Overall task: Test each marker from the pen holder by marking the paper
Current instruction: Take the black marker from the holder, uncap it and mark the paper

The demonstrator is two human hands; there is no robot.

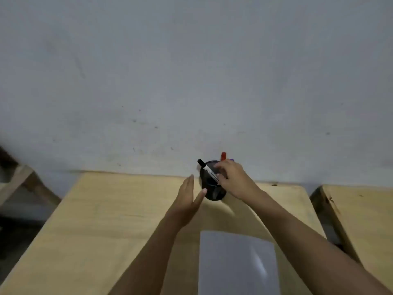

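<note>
A black round pen holder stands at the far edge of the wooden table, against the wall. My right hand is over its mouth and grips a white marker with a black cap, which slants up to the left out of the holder. A red marker cap and a purple one stick up behind my fingers. My left hand is flat with fingers apart, just left of the holder, thumb near its side. A white sheet of paper lies near me.
A pale wall rises right behind the table. A second wooden table stands to the right across a narrow gap. A wooden frame and dark floor are at the left.
</note>
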